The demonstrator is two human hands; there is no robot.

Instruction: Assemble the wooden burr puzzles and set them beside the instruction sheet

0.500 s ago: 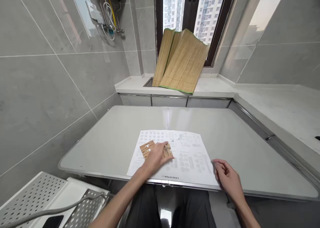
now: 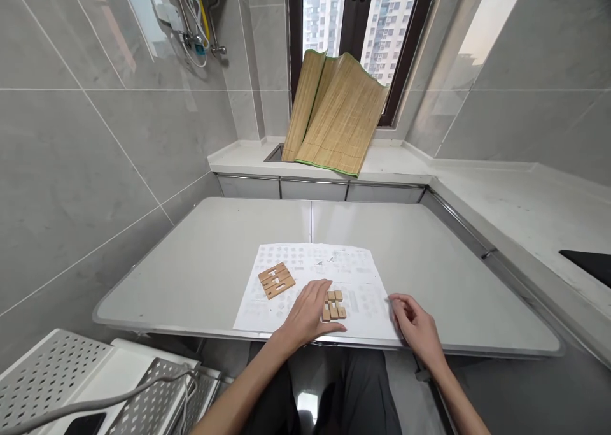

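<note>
A printed paper sheet lies on the grey table. On its left part rests a group of flat wooden pieces, lying apart from my hands. My left hand lies on the sheet with fingers curled, its fingertips touching a second cluster of small wooden blocks. My right hand rests at the sheet's right edge near the table's front rim, fingers loosely curled against the paper, with nothing visible in them.
A rolled bamboo mat leans against the window on the back counter. A perforated metal rack with a cable and a phone sits at the lower left. Tiled walls close in on both sides.
My left hand has pulled back toward me and to the right, dragging the small blocks away from the flat wooden pieces. The right hand shifted slightly left. The camera tilted a little.
</note>
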